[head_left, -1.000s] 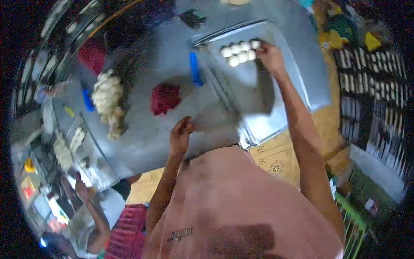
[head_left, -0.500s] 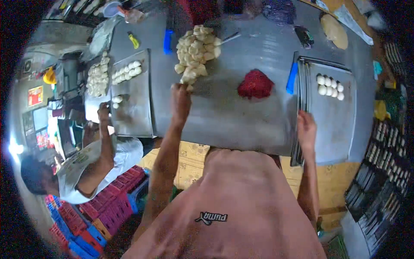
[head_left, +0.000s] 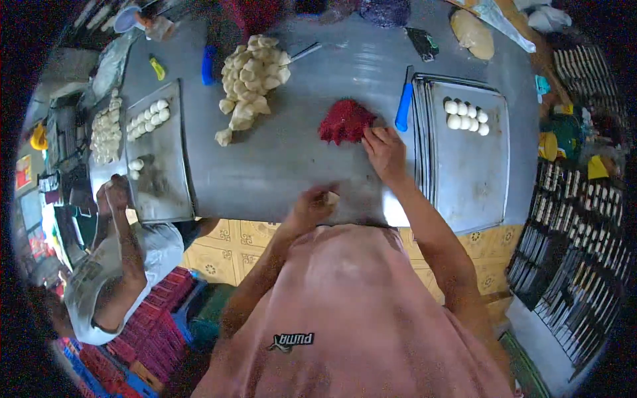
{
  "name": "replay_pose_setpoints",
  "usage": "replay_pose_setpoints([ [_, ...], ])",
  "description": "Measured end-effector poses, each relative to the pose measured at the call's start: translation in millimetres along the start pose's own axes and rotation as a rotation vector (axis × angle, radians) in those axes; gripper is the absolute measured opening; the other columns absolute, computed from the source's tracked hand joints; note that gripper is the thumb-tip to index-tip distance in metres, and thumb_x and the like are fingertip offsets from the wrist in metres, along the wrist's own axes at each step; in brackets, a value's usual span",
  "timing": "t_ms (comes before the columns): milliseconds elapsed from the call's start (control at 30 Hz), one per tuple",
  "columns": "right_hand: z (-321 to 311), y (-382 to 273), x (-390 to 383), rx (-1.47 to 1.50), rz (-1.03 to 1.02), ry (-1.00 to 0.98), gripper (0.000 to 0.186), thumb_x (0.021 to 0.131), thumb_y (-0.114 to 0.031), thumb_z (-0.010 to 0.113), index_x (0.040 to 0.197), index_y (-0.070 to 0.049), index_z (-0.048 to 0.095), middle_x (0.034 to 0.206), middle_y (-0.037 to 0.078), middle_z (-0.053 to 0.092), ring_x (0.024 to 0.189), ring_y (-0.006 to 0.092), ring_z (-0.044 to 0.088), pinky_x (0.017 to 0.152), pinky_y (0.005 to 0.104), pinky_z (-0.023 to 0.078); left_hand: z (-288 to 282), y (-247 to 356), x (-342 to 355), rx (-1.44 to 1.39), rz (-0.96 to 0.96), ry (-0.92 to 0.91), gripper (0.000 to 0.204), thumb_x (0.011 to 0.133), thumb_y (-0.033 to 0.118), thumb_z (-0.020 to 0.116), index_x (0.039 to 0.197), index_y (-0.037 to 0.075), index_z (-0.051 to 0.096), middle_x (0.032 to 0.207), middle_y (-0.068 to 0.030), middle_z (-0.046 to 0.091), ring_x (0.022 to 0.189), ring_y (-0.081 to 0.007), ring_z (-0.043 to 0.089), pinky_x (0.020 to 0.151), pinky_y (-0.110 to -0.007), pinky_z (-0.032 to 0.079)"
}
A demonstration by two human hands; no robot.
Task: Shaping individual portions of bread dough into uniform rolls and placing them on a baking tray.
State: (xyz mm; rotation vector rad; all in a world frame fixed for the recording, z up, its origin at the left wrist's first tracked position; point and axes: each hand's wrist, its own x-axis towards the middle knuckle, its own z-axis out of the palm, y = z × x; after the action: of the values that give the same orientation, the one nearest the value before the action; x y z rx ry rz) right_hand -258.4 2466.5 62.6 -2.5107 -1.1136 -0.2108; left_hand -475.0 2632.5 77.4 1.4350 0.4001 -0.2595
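Close to the table's front edge, my left hand (head_left: 312, 208) is closed around a small piece of pale dough (head_left: 332, 198). My right hand (head_left: 387, 154) reaches to the right edge of a crumbly dark-red filling mound (head_left: 345, 121), its fingers bent and pinching there. What lies between those fingertips is mostly hidden. Beyond and left of the mound sits a heap of cut dough pieces (head_left: 251, 76), trailing toward me. To the right, a stack of metal trays (head_left: 468, 176) carries several round white dough balls (head_left: 466, 117) in two rows.
A blue-handled scraper (head_left: 404, 106) lies beside the tray stack. Farther off are another blue tool (head_left: 209, 65), a yellow cutter (head_left: 157, 68) and a flat dough lump (head_left: 472, 33). At left, a co-worker (head_left: 126, 265) works by another tray (head_left: 162, 179). Loaded racks (head_left: 577, 225) stand right.
My left hand has left the dough heap and come back toward me with a piece. My right hand has moved left from the trays to the red mound. The view has shifted right.
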Motion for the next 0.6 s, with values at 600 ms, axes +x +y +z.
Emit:
replay_pose_setpoints([
  [600, -35, -41, -36, 1.167, 0.687, -0.433, 0.029, 0.093, -0.018, 0.067, 0.118, -0.004, 0.069, 0.098, 0.006, 0.070, 0.075, 0.0148, 0.062, 0.071, 0.0296, 0.049, 31, 14, 52, -0.503, -0.211, 0.207, 0.030, 0.096, 0.020, 0.067, 0.116, -0.003, 0.066, 0.109, -0.0090, 0.070, 0.099, -0.0175, 0.067, 0.091, -0.034, 0.055],
])
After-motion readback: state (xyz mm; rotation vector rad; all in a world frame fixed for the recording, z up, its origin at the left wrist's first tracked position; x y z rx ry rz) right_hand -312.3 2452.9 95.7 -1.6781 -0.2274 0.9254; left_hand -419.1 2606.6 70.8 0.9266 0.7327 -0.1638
